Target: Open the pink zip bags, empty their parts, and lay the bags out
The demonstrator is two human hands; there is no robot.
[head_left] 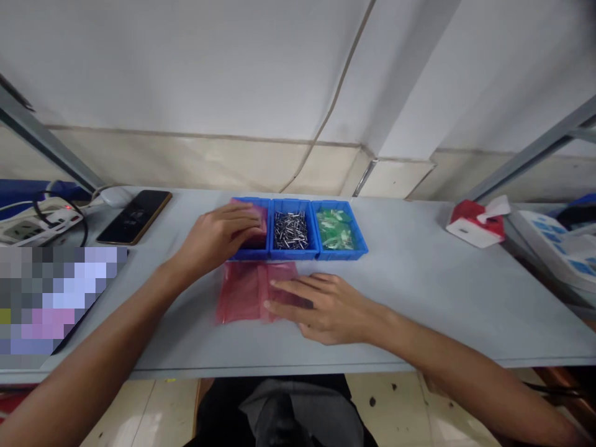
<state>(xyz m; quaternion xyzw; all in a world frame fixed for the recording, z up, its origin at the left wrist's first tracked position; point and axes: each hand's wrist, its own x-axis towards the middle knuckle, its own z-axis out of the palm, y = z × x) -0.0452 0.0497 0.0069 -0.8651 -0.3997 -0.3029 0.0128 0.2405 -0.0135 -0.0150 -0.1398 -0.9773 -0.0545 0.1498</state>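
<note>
My left hand (223, 226) reaches over the left blue bin, its fingers stretched out on the pink plastic bags (258, 222) inside. Whether the fingertips pinch a bag is hard to see. Flat on the table in front of the bins lie more pink plastic bags (242, 292), overlapping. Across their right part rests my right hand (321, 307), fingers spread and touching the plastic. The middle blue bin (294, 254) contains many small shiny metal pins or rivets (291, 230). Small clear-green plastic pieces or packets (335, 230) fill the right blue bin (344, 254).
On the left of the table (419, 298) are a phone (135, 217), a power strip (37, 220) with cables and a blurred-out screen (60, 298). A red and white tissue box (477, 223) stands at the right, near a white tray (559, 245). Behind rises a wall.
</note>
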